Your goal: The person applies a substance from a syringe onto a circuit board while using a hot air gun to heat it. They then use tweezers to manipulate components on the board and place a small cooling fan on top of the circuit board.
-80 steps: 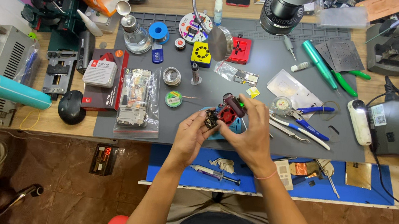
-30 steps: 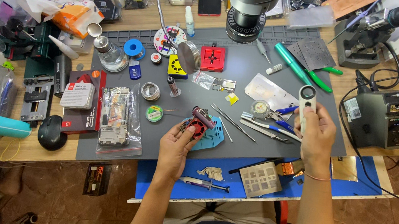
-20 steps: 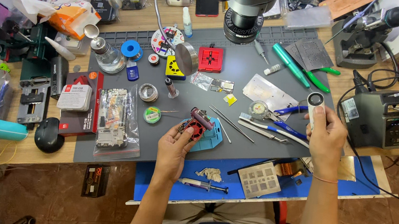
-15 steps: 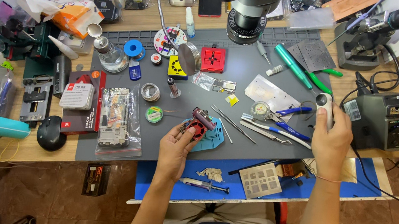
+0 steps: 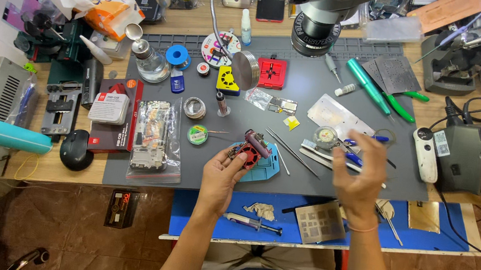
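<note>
Bare forearms, thin pink band on right wrist [image 5: 360, 228], khaki trousers.

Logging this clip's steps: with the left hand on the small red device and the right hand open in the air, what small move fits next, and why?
Probably bring the right hand, open and empty, to the red device that the left hand holds over the blue mat. One hand alone steadies it, and the tweezers lie between them.

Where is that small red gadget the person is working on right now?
In the head view, the small red gadget sits near the middle of the grey mat, gripped by the left hand, over a light blue pad and left of the tweezers.
</note>
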